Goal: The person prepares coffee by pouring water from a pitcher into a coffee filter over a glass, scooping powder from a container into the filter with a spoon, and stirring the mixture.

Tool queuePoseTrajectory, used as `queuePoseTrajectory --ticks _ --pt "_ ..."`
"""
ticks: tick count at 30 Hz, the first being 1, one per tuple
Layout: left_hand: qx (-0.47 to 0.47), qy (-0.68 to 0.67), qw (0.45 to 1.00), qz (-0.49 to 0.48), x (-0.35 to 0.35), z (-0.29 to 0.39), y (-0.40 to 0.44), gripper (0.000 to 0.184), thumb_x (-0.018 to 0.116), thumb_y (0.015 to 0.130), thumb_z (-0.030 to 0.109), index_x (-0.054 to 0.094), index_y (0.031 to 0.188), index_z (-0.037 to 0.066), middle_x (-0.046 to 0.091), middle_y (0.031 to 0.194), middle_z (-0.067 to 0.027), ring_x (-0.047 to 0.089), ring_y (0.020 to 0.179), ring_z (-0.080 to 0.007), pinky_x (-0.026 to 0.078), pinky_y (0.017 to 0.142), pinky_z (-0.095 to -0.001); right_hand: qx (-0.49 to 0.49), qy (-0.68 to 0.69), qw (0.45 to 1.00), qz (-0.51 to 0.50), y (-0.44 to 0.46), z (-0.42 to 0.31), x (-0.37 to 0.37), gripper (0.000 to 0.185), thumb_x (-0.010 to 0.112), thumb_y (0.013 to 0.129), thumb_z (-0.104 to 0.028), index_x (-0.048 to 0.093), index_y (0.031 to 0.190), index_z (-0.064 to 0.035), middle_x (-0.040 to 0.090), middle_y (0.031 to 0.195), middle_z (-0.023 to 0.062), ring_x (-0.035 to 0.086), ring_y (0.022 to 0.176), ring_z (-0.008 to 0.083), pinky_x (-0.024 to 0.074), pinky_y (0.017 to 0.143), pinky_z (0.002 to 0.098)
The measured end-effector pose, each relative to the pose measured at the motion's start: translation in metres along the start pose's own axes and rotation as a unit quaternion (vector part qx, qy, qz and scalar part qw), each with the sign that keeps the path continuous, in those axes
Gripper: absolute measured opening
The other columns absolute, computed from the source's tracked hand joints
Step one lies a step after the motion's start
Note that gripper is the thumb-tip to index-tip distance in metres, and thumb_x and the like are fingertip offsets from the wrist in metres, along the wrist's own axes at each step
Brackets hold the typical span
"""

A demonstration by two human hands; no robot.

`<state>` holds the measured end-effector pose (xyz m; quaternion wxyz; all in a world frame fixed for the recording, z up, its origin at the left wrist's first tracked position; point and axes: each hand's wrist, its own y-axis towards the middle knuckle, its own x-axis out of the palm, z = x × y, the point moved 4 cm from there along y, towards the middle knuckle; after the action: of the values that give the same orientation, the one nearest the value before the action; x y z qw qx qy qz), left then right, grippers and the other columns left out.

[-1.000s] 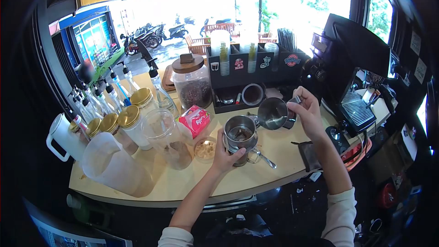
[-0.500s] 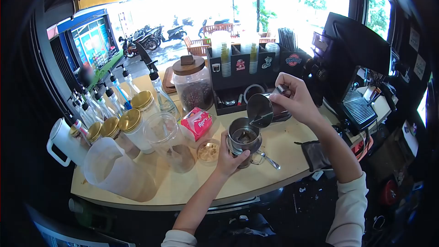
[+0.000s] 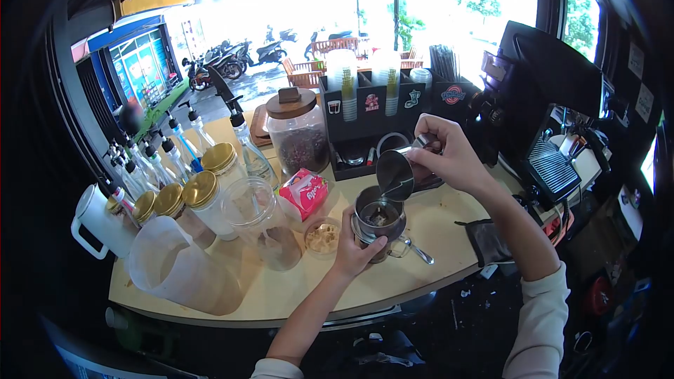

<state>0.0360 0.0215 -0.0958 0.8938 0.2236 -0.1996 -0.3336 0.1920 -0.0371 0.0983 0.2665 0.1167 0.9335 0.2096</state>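
My left hand (image 3: 357, 251) wraps around a metal drip coffee filter (image 3: 380, 217), which sits upright over a cup whose clear handle shows at its right. Dark wet contents with paler bits show inside the filter. Gripped by its handle, a steel pitcher (image 3: 394, 174) hangs from my right hand (image 3: 449, 154). The pitcher tips left, its spout low at the filter's rim. I cannot clearly make out a stream of liquid. A metal spoon (image 3: 421, 251) lies just right of the cup. Left of my left hand is a small clear bowl (image 3: 322, 237) with pale brown pieces.
A pink packet (image 3: 304, 193), a clear open jar (image 3: 254, 228), a plastic pitcher (image 3: 165, 260) and gold-lidded jars (image 3: 201, 189) stand left. Behind are a coffee-bean jar (image 3: 300, 140) and a black cup organizer (image 3: 365, 109). A coffee machine (image 3: 554, 161) stands right; a dark cloth (image 3: 489, 240) lies near the edge.
The steel pitcher has moved slightly left and down, closer over the filter. My left hand keeps its hold. The whole view has shifted slightly.
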Motion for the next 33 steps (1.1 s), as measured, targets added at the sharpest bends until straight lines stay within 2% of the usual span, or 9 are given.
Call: queuePoseTrajectory --ticks 21,30,32,33 --pt "-0.011 -0.019 1.0 0.001 0.0008 0.0007 0.0002 0.078 0.078 0.073 0.018 0.029 0.132 0.005 0.05 0.123 -0.0127 0.049 0.117 -0.0212 0.038 0.102 -0.035 0.018 0.026 0.999 0.006 -0.002 -0.0022 -0.0035 0.026 0.065 0.078 -0.005 0.039 0.073 -0.0048 0.035 0.063 -0.0049 0.033 0.059 0.0009 0.0298 0.048 0.0217" --pt "-0.016 -0.014 1.0 0.007 0.0 -0.0056 -0.0008 0.078 0.078 0.073 0.02 0.029 0.132 0.005 0.05 0.123 -0.0127 0.049 0.118 -0.0215 0.038 0.102 -0.035 -0.013 -0.041 0.999 0.01 0.0025 -0.0019 -0.0064 0.026 0.065 0.078 -0.005 0.039 0.073 -0.0039 0.034 0.062 -0.0044 0.034 0.059 0.0015 0.0332 0.049 0.0224" --pt "-0.025 -0.07 0.997 0.015 0.0033 -0.0033 -0.0015 0.079 0.078 0.073 0.019 0.028 0.132 0.005 0.049 0.123 -0.013 0.049 0.118 -0.0219 0.038 0.101 -0.0355 -0.02 -0.039 0.999 0.017 0.0039 -0.0007 -0.0064 0.026 0.067 0.076 -0.007 0.042 0.073 -0.0065 0.036 0.062 -0.0069 0.031 0.057 -0.0006 0.0253 0.049 0.0203" --pt "-0.024 -0.069 0.997 0.015 0.0024 -0.0039 -0.0015 0.079 0.078 0.073 0.019 0.028 0.132 0.005 0.049 0.123 -0.013 0.049 0.118 -0.0219 0.038 0.101 -0.0355 -0.021 -0.039 0.999 0.017 0.0048 -0.0001 -0.0065 0.026 0.067 0.076 -0.007 0.042 0.073 -0.0065 0.036 0.062 -0.0069 0.031 0.057 -0.0006 0.0253 0.049 0.0203"
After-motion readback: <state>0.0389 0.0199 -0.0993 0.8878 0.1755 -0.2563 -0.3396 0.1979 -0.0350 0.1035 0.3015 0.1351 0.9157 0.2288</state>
